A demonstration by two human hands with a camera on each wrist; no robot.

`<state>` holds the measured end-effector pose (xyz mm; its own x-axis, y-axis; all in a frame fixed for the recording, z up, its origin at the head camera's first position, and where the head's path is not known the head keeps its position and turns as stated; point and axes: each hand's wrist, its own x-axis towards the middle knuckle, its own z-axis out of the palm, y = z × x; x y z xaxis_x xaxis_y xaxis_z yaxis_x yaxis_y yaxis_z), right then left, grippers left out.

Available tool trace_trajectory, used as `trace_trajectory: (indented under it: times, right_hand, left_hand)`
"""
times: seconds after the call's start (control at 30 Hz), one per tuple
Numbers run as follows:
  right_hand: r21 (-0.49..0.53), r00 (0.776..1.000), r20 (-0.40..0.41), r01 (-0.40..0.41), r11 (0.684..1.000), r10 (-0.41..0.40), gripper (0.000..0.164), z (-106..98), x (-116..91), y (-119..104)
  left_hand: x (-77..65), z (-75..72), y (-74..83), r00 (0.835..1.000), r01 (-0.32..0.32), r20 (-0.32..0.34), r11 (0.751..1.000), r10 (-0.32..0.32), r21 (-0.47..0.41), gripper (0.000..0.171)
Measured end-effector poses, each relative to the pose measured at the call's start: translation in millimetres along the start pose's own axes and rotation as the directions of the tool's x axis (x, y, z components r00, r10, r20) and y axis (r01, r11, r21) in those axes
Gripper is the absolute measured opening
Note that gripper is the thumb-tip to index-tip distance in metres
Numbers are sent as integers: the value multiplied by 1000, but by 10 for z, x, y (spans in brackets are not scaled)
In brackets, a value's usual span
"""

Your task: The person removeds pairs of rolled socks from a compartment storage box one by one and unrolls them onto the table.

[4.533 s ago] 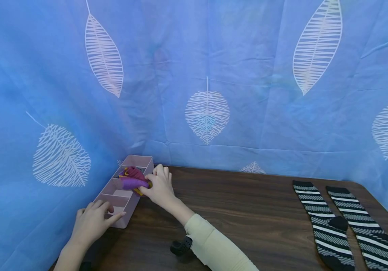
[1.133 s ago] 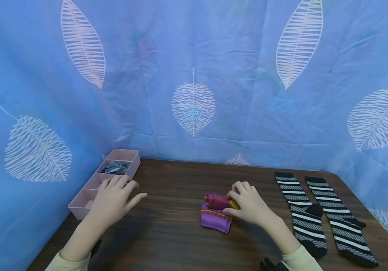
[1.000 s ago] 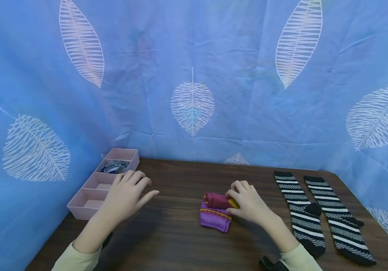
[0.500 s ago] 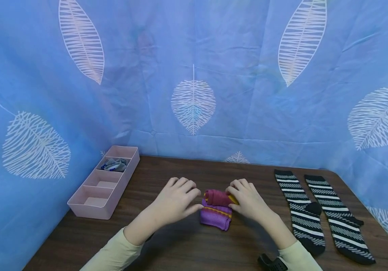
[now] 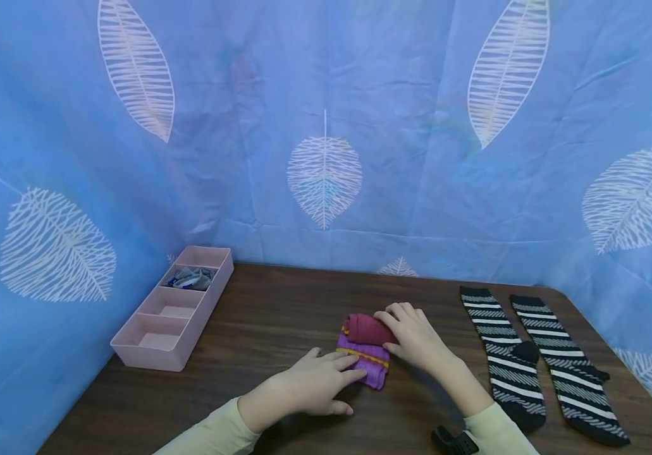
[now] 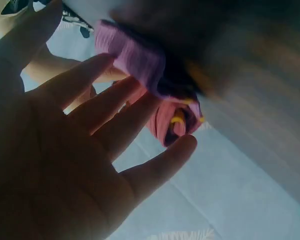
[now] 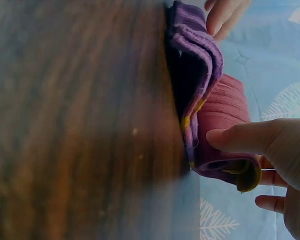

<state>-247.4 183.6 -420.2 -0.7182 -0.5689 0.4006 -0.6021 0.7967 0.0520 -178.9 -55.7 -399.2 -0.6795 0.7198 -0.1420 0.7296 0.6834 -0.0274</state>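
A partly rolled pair of purple and maroon socks (image 5: 367, 330) with yellow stripes lies mid-table, its purple end flat toward me. My right hand (image 5: 417, 335) holds the right end of the maroon roll, thumb on the near side and fingers behind, as the right wrist view shows. My left hand (image 5: 317, 382) is extended from the left, fingers nearly straight, its fingertips at the purple flap (image 5: 377, 373). In the left wrist view the spread fingers (image 6: 127, 122) lie before the purple cloth (image 6: 132, 57); how firmly they touch it I cannot tell.
A pink divided box (image 5: 203, 316) stands at the back left, with grey-blue cloth (image 5: 191, 278) in one compartment. Two black-and-white striped socks, a left one (image 5: 510, 360) and a right one (image 5: 578, 373), lie flat on the right. A blue leaf-patterned curtain (image 5: 405, 189) hangs behind the table.
The purple and maroon socks came from over the box to mid-table in my right hand. My left hand left the box side and moved right to the purple flap.
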Motion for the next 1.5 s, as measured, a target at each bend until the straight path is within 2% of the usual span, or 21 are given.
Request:
trace_trajectory:
  times: [0.17, 0.33, 0.67, 0.97, 1.2, 1.37, 1.5]
  right_hand:
    - [-2, 999, 35, -4, 1000, 4, 59, 53, 37, 2]
    - [8, 996, 82, -21, 1000, 21, 61, 97, 128, 3]
    - [53, 987, 150, -60, 997, 51, 54, 189, 407, 61]
    - [62, 970, 229, -101, 993, 85, 52, 258, 621, 138]
    - [68, 980, 175, -110, 992, 97, 47, 295, 747, 241]
    - [76, 992, 102, -89, 993, 81, 25, 338, 798, 306]
    - [112, 989, 132, -86, 990, 71, 15, 372, 830, 358]
  left_hand:
    - [26, 78, 12, 994, 35, 110, 997, -28, -65, 80]
    - [33, 105, 24, 987, 47, 158, 994, -31, -99, 81]
    - [46, 95, 12, 991, 25, 131, 998, -17, -62, 78]
    - [40, 75, 48, 987, 34, 156, 998, -25, -56, 77]
    - [49, 93, 57, 988, 27, 154, 999, -23, -30, 77]
    - [51, 88, 59, 986, 19, 166, 999, -14, -27, 77]
    - [41, 81, 54, 986, 14, 166, 999, -9, -32, 76]
